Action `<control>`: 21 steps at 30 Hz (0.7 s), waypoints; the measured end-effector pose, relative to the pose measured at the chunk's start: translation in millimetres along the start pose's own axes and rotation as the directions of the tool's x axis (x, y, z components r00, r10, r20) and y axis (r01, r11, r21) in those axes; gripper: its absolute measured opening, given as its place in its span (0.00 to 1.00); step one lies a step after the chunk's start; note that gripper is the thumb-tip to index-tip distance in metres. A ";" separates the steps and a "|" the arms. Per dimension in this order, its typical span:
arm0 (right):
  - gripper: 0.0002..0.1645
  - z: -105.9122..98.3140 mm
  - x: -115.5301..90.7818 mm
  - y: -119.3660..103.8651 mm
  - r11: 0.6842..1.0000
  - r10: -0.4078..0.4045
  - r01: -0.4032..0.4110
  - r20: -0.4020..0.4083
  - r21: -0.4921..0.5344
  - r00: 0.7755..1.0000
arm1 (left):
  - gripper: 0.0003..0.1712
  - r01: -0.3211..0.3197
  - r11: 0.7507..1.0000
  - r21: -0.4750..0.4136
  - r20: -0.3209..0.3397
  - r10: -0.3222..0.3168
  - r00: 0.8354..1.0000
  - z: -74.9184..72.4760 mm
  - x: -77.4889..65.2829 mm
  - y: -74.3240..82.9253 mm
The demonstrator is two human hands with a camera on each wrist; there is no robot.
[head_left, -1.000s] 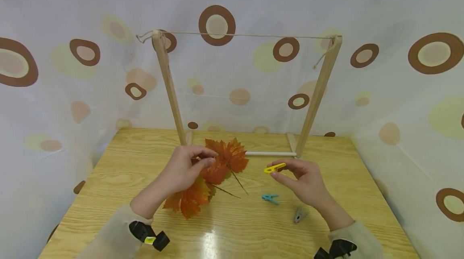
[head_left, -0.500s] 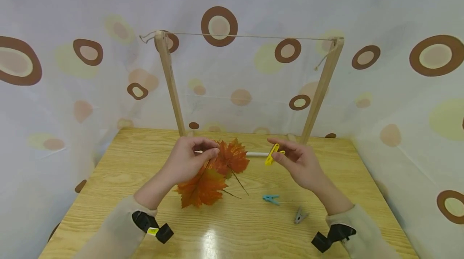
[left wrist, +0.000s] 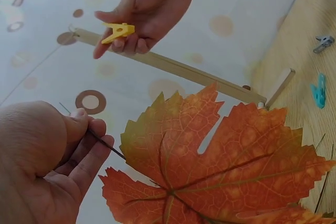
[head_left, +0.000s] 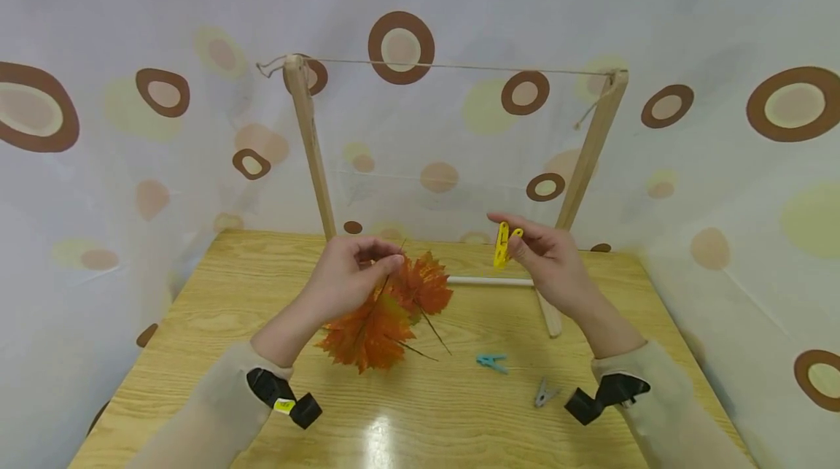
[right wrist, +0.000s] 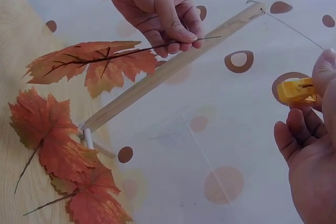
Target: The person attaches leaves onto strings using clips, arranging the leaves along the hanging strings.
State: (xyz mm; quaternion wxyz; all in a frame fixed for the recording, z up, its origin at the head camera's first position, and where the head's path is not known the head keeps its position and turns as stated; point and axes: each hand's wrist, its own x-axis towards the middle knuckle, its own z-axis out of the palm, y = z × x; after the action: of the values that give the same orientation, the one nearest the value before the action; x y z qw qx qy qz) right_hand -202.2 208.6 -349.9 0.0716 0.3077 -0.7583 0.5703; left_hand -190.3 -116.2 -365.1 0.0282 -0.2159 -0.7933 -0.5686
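Observation:
My left hand (head_left: 357,272) pinches the thin dark stem of an orange artificial maple leaf (left wrist: 210,166) between thumb and fingers; the leaf hangs below the hand, off the table. In the right wrist view the stem tip pokes out past the left fingertips. My right hand (head_left: 547,261) holds a yellow clothespin (head_left: 502,244) between thumb and fingers, raised at about the left hand's height and apart from it. Beneath the held leaf, two more orange leaves (right wrist: 44,135) lie on the table. A blue clothespin (head_left: 491,362) and a grey clothespin (head_left: 543,393) lie nearer the right arm.
A wooden frame stands at the back, with a left post (head_left: 308,141), a right post (head_left: 593,148) and a thin string (head_left: 459,66) strung between their tops. A white bar (head_left: 492,281) joins them low down. Patterned cloth (head_left: 433,126) hangs behind the wooden table (head_left: 420,418).
The left hand has lifted the leaf by its stem, and the leaf has swung down below the hand. My right hand has risen and turned the yellow clothespin from nearly level to upright.

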 end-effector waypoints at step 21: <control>0.15 0.8 55.2 -36.7 0.987 0.055 -0.061 0.048 0.149 0.997 | 0.08 -0.014 0.998 -0.065 -0.085 0.009 0.996 -11.3 30.6 15.7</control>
State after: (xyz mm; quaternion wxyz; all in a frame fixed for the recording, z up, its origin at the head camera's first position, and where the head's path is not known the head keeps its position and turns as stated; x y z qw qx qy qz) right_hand -226.1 180.8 -294.7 0.0150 0.3024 -0.7231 0.6208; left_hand -214.3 -113.0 -338.3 0.0582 -0.1968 -0.7711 -0.6027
